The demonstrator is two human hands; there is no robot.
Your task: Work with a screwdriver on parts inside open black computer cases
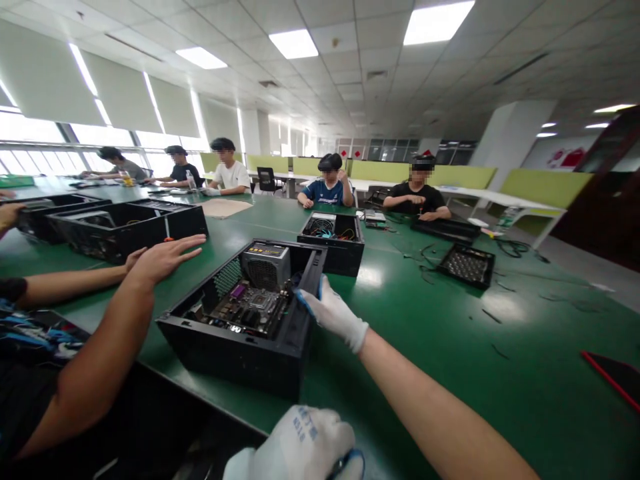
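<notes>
Case [235, 360] near centre, open side up. Right hand [334, 313] on its right side, thumb spread, grip unclear; left hand [303, 441] nearer, fingers curled, contents unclear. Step judged: steadying; next calls for firm contact.

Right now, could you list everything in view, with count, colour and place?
Computer cases: at least four, black, centre, left
Power supply: one, grey, in nearest case
Motherboard: one, dark, same case
Perforated panel: one, black, right
Cables: several, dark, right
Red-edged pad: one, black, far right
Table: one, green, beneath these
Seated people: five, mixed clothing, beyond table
Neighbour's hands: two, ungloved, left of nearest case
Partitions: several, lime, background
Blinds: several, pale, left
Ceiling lights: several, white, overhead
Right hand: one, white-gloved, at nearest case's right rim
Left hand: one, white-gloved, bottom centre
</notes>
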